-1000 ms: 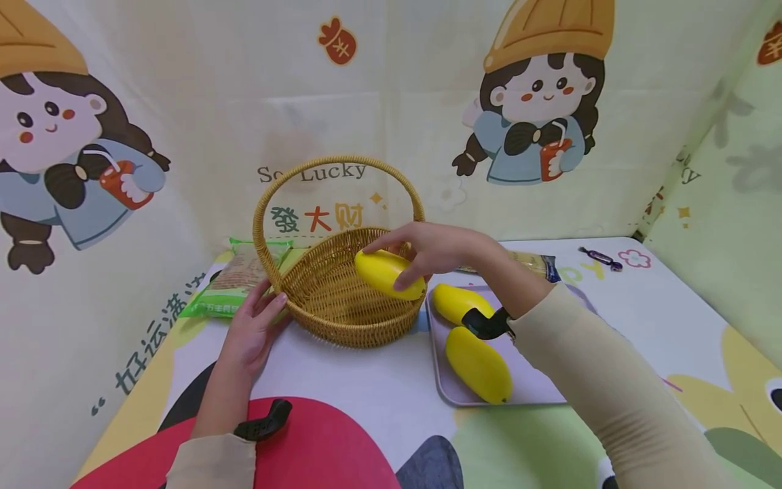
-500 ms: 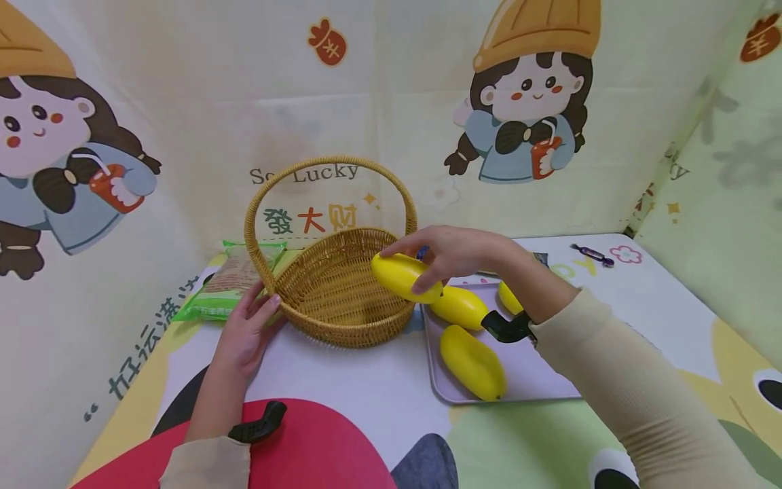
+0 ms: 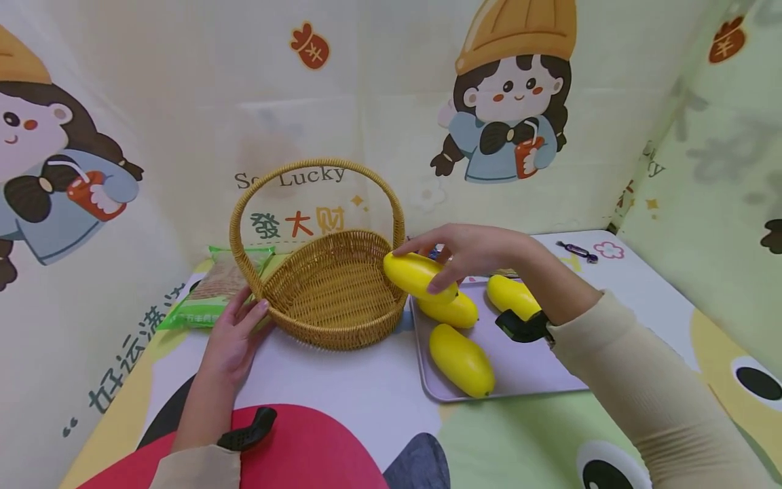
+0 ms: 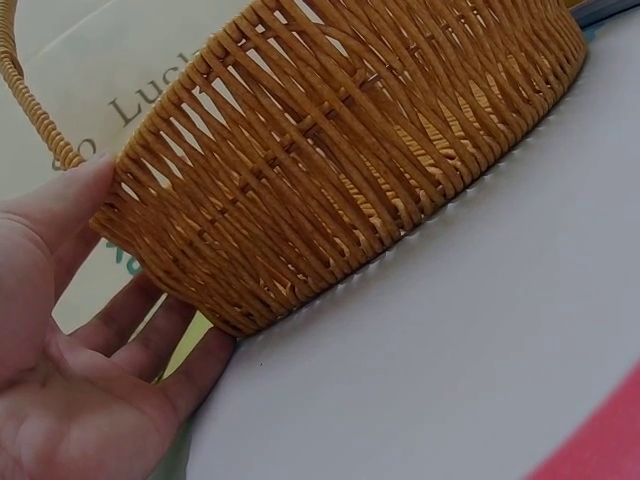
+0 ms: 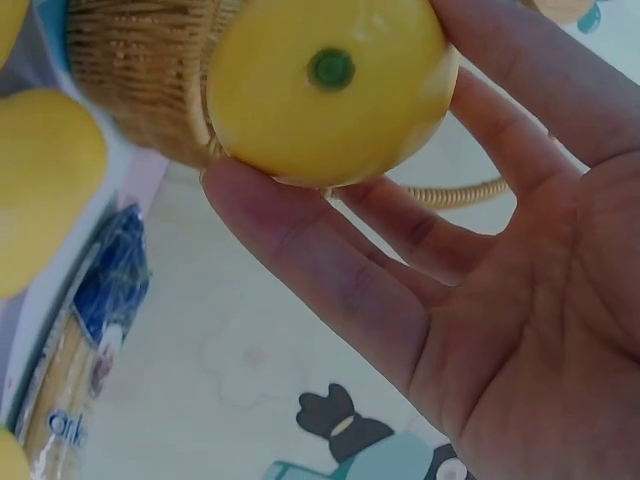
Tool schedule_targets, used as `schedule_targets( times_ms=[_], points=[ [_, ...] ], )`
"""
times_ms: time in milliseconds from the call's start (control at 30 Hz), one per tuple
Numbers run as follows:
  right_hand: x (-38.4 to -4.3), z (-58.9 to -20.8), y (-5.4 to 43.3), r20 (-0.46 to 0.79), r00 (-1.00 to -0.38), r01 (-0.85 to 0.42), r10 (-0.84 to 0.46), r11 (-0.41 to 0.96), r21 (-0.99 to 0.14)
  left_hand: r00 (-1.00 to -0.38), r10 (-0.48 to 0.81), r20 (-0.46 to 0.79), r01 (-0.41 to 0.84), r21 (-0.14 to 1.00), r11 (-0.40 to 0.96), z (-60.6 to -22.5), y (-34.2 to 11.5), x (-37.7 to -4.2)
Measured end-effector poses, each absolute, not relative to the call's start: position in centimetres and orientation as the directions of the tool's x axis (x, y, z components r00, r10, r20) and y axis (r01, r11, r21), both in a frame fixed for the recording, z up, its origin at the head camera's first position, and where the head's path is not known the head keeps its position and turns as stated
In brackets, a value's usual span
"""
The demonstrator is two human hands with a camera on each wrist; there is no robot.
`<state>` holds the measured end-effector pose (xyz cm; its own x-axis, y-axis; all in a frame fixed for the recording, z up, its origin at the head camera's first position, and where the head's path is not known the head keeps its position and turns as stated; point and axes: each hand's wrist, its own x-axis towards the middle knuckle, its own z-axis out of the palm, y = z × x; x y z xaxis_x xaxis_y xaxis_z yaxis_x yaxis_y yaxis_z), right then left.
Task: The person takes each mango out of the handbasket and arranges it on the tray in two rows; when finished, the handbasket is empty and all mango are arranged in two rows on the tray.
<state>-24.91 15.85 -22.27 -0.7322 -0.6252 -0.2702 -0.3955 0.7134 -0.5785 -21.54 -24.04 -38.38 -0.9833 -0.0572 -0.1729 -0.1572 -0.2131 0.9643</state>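
My right hand pinches a yellow mango between thumb and fingers, beside the right rim of a wicker basket. In the right wrist view the held mango shows its green stem spot end-on. My left hand rests against the basket's left side at the foot of the handle. In the left wrist view its thumb touches the rim and its fairly straight fingers lie along the outer wall. To the right, a lilac tray carries three more mangoes, one of them partly hidden beneath the held one.
A green-and-clear food packet lies behind my left hand. Beyond the tray is a long packet with a blue end, mostly hidden by my right hand in the head view. A purple-wrapped candy lies at the back right.
My right hand has moved right with the mango, from over the basket's inside to beside its right rim and over the tray's edge. My left hand stays at the basket. The head view has shifted slightly.
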Motion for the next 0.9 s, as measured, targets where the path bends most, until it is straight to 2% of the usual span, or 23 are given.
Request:
schedule_targets(
  times_ms=[333, 900],
  points=[
    [-24.0, -22.6, 19.1, -0.285, -0.724, -0.380, -0.628, 0.708, -0.595, -0.986, -0.057, -0.155, -0.141, 0.968, -0.206, -39.1, -24.1, -21.4],
    [-21.4, -23.8, 24.1, -0.218, -0.781, -0.365, -0.586, 0.710, -0.603, -0.990, -0.044, -0.136, -0.122, 0.963, -0.239, -38.8, -24.3, -21.9]
  ],
)
